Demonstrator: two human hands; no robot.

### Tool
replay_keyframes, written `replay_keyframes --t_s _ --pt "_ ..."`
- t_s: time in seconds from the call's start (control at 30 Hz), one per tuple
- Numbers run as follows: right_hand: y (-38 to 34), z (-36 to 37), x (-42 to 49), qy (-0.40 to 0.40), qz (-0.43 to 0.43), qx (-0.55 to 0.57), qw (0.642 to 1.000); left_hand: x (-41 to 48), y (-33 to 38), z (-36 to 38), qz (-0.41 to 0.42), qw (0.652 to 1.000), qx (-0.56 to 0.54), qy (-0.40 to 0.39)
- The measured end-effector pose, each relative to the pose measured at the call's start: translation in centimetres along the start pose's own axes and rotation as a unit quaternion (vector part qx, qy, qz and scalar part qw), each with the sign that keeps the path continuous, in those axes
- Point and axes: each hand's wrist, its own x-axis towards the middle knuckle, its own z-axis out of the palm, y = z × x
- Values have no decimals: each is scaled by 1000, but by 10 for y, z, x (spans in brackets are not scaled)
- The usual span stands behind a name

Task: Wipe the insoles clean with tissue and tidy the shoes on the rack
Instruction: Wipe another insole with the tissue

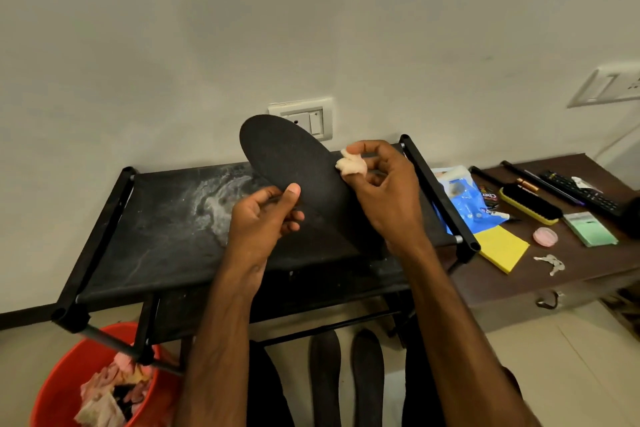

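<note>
— Nearest the lens?
— Forearms [221, 340], rising from the bottom edge. Between them, flat on the floor, two floor insoles [325, 374], dark, side by side, near the foot of the rack [166, 225].
— Left grip?
— Left grip [259, 218] closed on the insole [294, 159]: thumb pressed on its upper face, fingers curled beneath, pinching the near long edge about midway.
— Whereabouts, that insole?
— Held up over the rack's top shelf, tilted, rounded end toward the wall switch [304, 121], other end hidden behind the right wrist.
— Right grip?
— Right grip [384, 198] pinching a tissue [351, 165] wad between thumb and fingertips. Wad touching the insole's right edge, well apart from the left grip.
— Elsewhere?
— Lower left, a red bucket [59, 385] with crumpled scraps inside. Right of the rack, a tabletop [571, 274] carrying a yellow sponge [498, 248], brush [530, 204], keys [550, 263], remote [581, 192].
</note>
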Motion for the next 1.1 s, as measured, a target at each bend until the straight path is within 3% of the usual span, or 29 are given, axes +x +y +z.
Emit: replay_keyframes --t_s 0.3,0.43,0.7,0.87,0.97,1.1 --pt "-8 -41 -31 -146 25 -39 988 -38 3 -9 122 985 119 1" --pt "-9 -54 -54 -148 19 -39 988 -64 6 -12 153 976 150 -27" --pt "11 -67 -130 -165 53 -68 983 -112 -8 -40 109 966 218 -83" --pt "21 -64 -176 -154 76 -150 974 -128 -22 -44 103 967 231 15" --pt "31 -53 -186 -140 101 -177 969 -137 -35 -36 126 933 324 97" --pt "46 -44 -192 -229 145 -228 935 -149 -50 -21 144 884 422 141"
